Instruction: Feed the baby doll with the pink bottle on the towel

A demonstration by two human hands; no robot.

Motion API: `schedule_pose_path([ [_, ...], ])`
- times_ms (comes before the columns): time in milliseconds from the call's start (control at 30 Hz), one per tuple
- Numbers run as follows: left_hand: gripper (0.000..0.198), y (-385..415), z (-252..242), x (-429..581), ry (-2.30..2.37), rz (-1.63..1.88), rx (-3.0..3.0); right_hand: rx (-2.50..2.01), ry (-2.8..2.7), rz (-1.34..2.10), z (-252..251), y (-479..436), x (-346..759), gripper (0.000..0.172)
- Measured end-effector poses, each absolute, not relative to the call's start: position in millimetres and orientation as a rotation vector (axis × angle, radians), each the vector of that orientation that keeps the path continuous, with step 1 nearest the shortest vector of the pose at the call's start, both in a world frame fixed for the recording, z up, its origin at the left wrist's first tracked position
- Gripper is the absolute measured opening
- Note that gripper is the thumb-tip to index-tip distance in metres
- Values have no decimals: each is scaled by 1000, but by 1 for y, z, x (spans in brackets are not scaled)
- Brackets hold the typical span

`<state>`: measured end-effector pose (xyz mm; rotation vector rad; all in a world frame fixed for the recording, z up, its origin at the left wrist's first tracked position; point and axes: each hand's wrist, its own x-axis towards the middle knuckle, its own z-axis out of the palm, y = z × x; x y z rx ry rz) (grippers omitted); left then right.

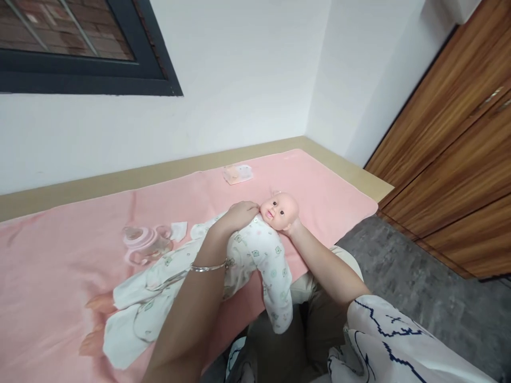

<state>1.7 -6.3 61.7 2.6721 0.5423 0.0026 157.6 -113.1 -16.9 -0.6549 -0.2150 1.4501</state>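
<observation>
A baby doll (257,242) in a white patterned outfit lies partly on the pink mat, its bald head tilted up and its legs stretching to the lower left. My left hand (242,214) holds the doll at the upper chest, fingers together close to its neck and chin. Under the back of the doll's head is my right hand (294,229), cupping it; most of its fingers are hidden behind the head. One doll sleeve hangs over the mat's near edge. Beside the doll, a pink baby bottle (143,240) with handles lies on its side.
A small white square (179,231) lies next to the bottle. Farther back on the pink mat (191,191) rests a clear packet (238,174). Walls border the table's far side, with a dark-framed window (91,72) above. Wooden cabinets (451,175) stand at right.
</observation>
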Motion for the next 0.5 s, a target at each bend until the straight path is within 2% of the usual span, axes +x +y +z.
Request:
schedule_pose_path([
  [100, 31, -13, 69, 2, 627, 8, 2700, -527, -106, 1373, 1, -145, 154, 49],
  [200, 31, -30, 74, -5, 748, 108, 2765, -640, 77, 1304, 14, -166, 151, 59],
  [267, 31, -46, 71, -16, 834, 219, 2825, -860, 171, 1252, 20, -176, 153, 51],
  [367, 30, -74, 54, -42, 872, 419, 2933, -1116, 173, 1077, 27, -182, 166, 28],
  [433, 38, -90, 37, -63, 869, 565, 3004, -1277, -9, 879, 32, -177, 183, 28],
  [500, 44, -104, 18, -84, 856, 702, 3068, -1552, -332, 666, 38, -163, 203, 35],
])
